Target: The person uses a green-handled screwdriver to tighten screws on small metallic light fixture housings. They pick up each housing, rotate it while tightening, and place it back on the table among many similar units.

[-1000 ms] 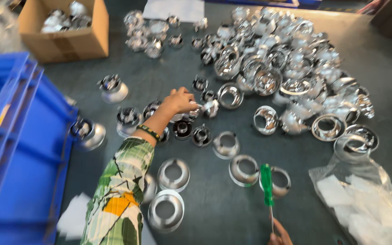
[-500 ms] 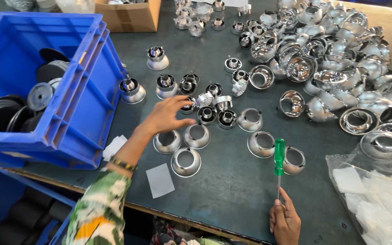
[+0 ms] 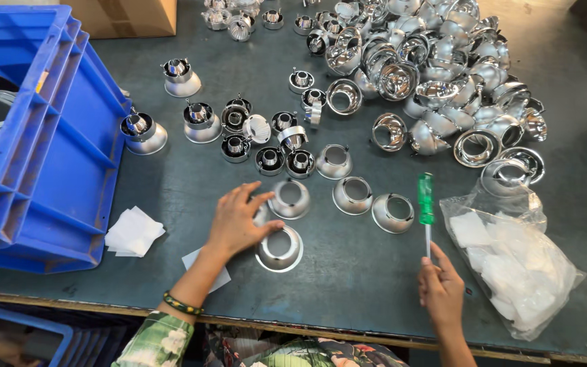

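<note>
Head view: at far left a blue crate (image 3: 49,156) sits on the dark table (image 3: 348,285), with white paper squares (image 3: 134,231) just beside it. The left hand (image 3: 239,221) lies with fingers spread loose, thumb touching the rim of a chrome reflector cup (image 3: 280,249). Further right, the right hand (image 3: 441,289) pinches the shaft of a green-handled screwdriver (image 3: 427,207), handle pointing away. A clear plastic bag (image 3: 514,261) lies at far right.
</note>
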